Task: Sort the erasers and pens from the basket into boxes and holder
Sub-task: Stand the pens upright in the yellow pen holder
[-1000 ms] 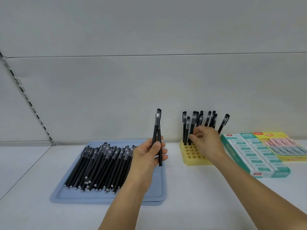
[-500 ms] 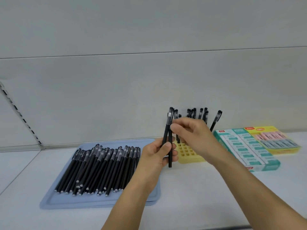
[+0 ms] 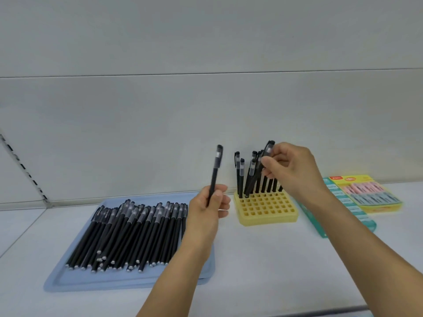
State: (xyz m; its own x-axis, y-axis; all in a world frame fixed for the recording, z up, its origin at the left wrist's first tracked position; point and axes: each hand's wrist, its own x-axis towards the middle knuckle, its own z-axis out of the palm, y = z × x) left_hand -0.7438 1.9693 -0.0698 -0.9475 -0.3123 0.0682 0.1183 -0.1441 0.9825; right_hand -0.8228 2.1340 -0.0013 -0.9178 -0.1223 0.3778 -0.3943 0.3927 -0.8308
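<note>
Right hand (image 3: 290, 170) grip pinches 1 black capped pen (image 3: 257, 170) over yellow grid plastic holder (image 3: 267, 208), at 3 o'clock from left hand (image 3: 211, 205) clamped on another pen (image 3: 215, 175). About 8 slotted; dozens left on blue flat tray (image 3: 128, 280).

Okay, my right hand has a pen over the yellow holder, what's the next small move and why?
Probably lower the tilted pen pinched by the right hand into a free hole of the yellow holder: its tip is already near the back row, and most holes look empty.
</note>
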